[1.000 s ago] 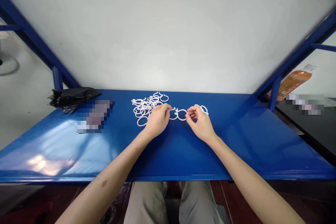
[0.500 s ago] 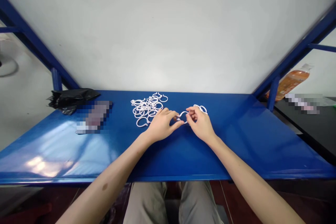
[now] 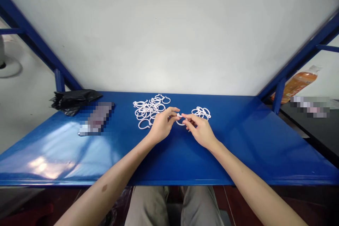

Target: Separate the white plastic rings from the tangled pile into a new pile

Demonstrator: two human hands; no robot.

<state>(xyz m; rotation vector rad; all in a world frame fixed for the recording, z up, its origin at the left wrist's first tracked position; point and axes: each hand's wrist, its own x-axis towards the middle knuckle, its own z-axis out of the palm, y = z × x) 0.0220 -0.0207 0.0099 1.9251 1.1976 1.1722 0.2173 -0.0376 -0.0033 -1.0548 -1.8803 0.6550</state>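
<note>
My left hand [image 3: 162, 126] and my right hand [image 3: 200, 130] meet over the middle of the blue table [image 3: 238, 148]. Both pinch one white plastic ring [image 3: 180, 119] between thumb and fingertips, the ring's clasp end between the two hands. A loose pile of white open rings [image 3: 148, 108] lies just left of my left hand. A smaller cluster of white rings [image 3: 201, 112] lies just beyond my right hand.
A crumpled black plastic bag [image 3: 72, 99] sits at the table's back left, with a blurred flat item [image 3: 95, 117] beside it. Blue frame posts rise at both back corners. An orange bottle [image 3: 298, 82] lies beyond the right post.
The hands have drawn together from holding linked rings apart to pinching a single ring between them. The small ring cluster now lies free beyond my right hand.
</note>
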